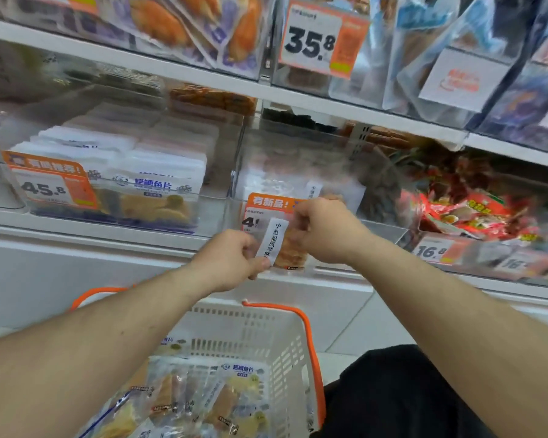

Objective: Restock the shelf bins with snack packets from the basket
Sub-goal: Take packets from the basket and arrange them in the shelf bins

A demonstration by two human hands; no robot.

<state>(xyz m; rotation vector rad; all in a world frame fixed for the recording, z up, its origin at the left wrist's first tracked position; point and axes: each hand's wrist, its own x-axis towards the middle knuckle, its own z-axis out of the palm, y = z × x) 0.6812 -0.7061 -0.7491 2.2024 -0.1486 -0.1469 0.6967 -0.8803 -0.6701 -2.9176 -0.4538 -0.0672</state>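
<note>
The scene is brightly and evenly lit in cool white, with no hard shadows; only a soft shade lies under the upper shelf (298, 96). Glare and hazy reflections wash over the clear shelf bins (298, 159), dulling the packets behind them. Motion blur smears the right side, where the red packets (475, 213) and the 16.8 price tag (432, 249) lose their edges. The wide-angle lens bends the shelf lines and stretches both forearms toward the lower corners.
</note>
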